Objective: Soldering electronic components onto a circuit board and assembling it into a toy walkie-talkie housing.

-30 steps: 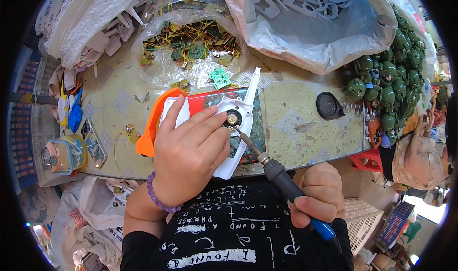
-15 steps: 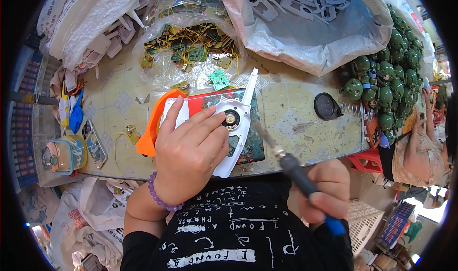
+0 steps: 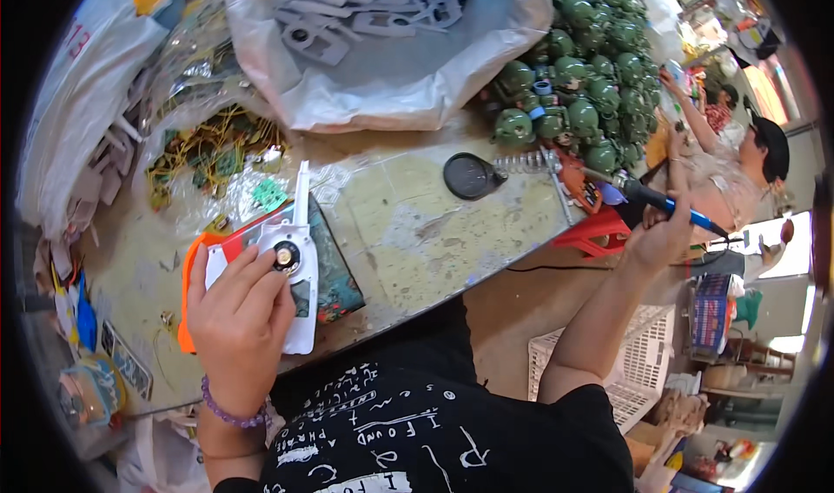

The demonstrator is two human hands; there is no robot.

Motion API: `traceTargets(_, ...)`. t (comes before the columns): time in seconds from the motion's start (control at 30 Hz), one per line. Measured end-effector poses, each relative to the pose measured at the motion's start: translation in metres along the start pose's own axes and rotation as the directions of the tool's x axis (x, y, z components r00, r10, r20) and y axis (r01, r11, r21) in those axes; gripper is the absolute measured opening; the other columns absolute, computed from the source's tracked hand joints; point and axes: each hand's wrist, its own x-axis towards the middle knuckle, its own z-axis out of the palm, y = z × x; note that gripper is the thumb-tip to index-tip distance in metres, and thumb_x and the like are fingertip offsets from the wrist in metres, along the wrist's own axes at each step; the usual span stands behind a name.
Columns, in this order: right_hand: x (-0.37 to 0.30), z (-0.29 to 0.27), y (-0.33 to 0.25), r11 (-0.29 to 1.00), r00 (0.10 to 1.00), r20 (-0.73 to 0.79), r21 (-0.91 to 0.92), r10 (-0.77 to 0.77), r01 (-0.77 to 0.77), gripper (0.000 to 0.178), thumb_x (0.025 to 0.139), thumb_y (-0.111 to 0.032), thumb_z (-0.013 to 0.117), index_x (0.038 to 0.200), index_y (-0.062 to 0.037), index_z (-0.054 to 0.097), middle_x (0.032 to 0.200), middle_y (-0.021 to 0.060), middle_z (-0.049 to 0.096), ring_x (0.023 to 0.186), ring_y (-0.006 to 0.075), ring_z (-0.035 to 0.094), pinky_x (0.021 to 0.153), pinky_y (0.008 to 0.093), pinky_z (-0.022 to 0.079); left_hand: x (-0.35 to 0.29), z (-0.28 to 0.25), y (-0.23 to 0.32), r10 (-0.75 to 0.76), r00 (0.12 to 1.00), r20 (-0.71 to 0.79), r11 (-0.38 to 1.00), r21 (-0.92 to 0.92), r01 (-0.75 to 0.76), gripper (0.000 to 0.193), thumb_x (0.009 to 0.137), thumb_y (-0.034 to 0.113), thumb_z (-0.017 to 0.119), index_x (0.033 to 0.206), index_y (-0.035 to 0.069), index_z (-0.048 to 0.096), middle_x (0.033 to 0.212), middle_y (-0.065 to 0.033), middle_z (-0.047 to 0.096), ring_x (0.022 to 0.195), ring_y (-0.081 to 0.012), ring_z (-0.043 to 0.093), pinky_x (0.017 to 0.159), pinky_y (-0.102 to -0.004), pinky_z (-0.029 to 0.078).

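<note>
An orange plastic part [image 3: 186, 302] shows just left of the left hand's fingers. The left hand [image 3: 241, 315] lies with its fingers extended, slightly spread, on a white plastic housing [image 3: 306, 265]; its black round speaker [image 3: 285, 257] sits at the fingertips' right. A green circuit board [image 3: 269, 195] lies beyond these fingertips. Far to their right, the right hand [image 3: 658, 239] has its fingers closed around a soldering iron [image 3: 640, 192], which points left toward a coiled spring [image 3: 524, 163].
</note>
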Motion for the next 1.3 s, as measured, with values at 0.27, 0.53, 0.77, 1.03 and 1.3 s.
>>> traceTargets(0.27,-0.024,0.045,0.063,0.894,0.885,0.289,-0.373,0.365,-0.247,0.019,0.096,-0.025,0.063,0.088,-0.0072,0.064,0.064,-0.0065,0.048,0.051,0.0016,0.04,0.047,0.0177,0.027,-0.006,0.003,-0.005,0.003,1.0,-0.008,1.0,0.03,-0.003,0.01,0.074,0.003,0.073,0.083,0.006,0.068,0.098,-0.0089,0.073,0.1,-0.0271,0.069,0.11,-0.0539,0.036)
traceTargets(0.53,-0.147,0.078,0.034,0.909,0.904,0.12,0.023,0.41,-0.416,0.013,0.094,-0.011,0.066,0.095,-0.0029,0.057,0.081,-0.001,0.053,0.061,0.004,0.046,0.051,0.0189,0.035,-0.008,-0.002,-0.01,0.006,0.999,0.035,1.0,0.017,-0.006,0.01,0.077,0.007,0.072,0.085,0.007,0.067,0.099,-0.0066,0.072,0.103,-0.0245,0.068,0.107,-0.0546,0.037)
traceTargets(0.77,-0.192,0.201,0.032,0.966,0.358,0.903,-0.258,0.236,0.014,0.025,0.09,-0.024,0.071,0.098,-0.0008,0.067,0.088,0.0006,0.061,0.078,0.0064,0.052,0.067,0.0239,0.041,-0.014,-0.023,-0.022,-0.021,0.996,0.085,0.968,-0.248,0.041,0.021,0.081,0.011,0.072,0.101,0.004,0.068,0.107,-0.0109,0.07,0.108,-0.0308,0.065,0.099,-0.044,0.046)
traceTargets(1.03,-0.198,0.264,0.006,0.892,0.224,0.875,-0.371,0.429,-0.259,0.041,0.089,-0.035,0.07,0.077,0.0044,0.067,0.064,0.0007,0.058,0.063,0.0073,0.048,0.056,0.0279,0.039,-0.113,-0.065,-0.056,-0.65,0.579,0.492,0.509,-0.284,0.813,0.019,0.092,0.018,0.067,0.085,0.001,0.071,0.081,-0.0107,0.07,0.075,-0.0158,0.065,0.072,-0.0281,0.05)
traceTargets(1.3,-0.232,0.346,-0.088,0.84,-0.078,0.957,0.282,-0.278,0.464,0.035,0.086,-0.03,0.062,0.071,0.0015,0.061,0.057,0.0106,0.054,0.053,0.023,0.054,0.052,0.0357,0.045,-0.137,-0.006,-0.051,-0.28,0.565,0.776,-0.059,-0.601,0.797,0.03,0.099,0.027,0.058,0.1,0.0,0.069,0.083,-0.0051,0.072,0.074,-0.0091,0.062,0.07,-0.0248,0.05)
